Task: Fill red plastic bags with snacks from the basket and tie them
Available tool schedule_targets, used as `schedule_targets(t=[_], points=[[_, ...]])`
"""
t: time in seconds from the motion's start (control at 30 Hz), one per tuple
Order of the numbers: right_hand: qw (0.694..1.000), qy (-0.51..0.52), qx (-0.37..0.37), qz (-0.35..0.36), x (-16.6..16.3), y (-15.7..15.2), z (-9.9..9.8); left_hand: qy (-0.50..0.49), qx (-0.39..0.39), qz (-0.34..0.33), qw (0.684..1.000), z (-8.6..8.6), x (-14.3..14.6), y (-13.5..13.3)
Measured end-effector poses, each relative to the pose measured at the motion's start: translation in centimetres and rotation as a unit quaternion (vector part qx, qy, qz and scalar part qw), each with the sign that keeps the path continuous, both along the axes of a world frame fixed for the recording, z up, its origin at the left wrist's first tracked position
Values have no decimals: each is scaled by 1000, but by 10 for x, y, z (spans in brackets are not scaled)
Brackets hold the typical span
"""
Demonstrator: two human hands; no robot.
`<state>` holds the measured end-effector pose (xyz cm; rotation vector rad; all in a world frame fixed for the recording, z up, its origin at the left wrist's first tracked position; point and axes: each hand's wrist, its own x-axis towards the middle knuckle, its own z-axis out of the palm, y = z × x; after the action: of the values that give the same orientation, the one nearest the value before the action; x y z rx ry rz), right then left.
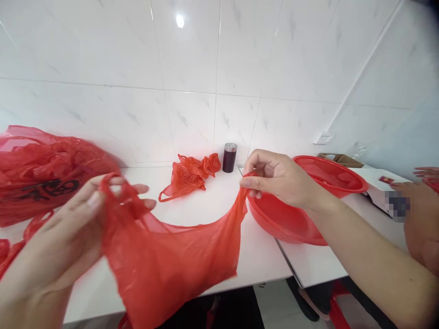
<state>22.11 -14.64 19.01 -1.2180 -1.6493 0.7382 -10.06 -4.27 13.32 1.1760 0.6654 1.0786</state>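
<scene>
Nearest my camera, the left hand (77,224) holds one handle of the red bag (174,265) between thumb and loosely parted fingers, while I see the right hand (279,178) pinching the opposite upper corner. The bag hangs between them at the desk's (212,203) front edge, mouth sagging crosswise from hand to hand.

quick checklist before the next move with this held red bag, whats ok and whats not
1. Left hand on the held red bag: ok, at one handle end.
2. Right hand on the bag: ok, pinching the opposite upper corner.
3. Bag stretched taut between hands: not ok, the top edge sags.
4. Dark cup upright: ok, near the wall.
5. Right hand clear of the nearer red basket: cannot tell, they overlap in view.
</scene>
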Motion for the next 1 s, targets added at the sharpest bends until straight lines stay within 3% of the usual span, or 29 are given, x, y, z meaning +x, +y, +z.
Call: schedule_targets(t=[0.1,0.2,0.27,0.37,0.47,0.57,0.63,0.7,0.77,0.83,0.93,1.0], points=[[997,45,22,58,-28,7,2,107,104,-138,979,4,29,-9],[987,76,61,128,-61,17,-4,235,150,-279,919,0,60,-13],[984,68,93,138,-74,24,-11,289,156,-313,891,-4,76,-13],[989,16,124,78,-73,34,-27,291,112,-275,910,-7,86,-10],[996,-36,64,59,-56,39,-47,256,39,-231,938,-9,85,-4],[998,-22,38,46,-51,29,-62,246,24,-224,943,-13,80,5],[997,-11,68,17,-57,14,-66,229,36,-242,942,-17,78,10],[994,-32,95,47,-67,-2,-67,217,65,-267,937,-18,76,14],[987,-53,118,90,-73,-10,-68,233,118,-295,919,-17,73,15],[989,-36,131,65,-74,-6,-75,257,173,-313,898,-16,72,14],[997,45,55,5,-69,17,-97,271,199,-307,890,-24,74,10],[996,90,-19,9,-67,32,-114,313,236,-240,888,-35,78,5]])
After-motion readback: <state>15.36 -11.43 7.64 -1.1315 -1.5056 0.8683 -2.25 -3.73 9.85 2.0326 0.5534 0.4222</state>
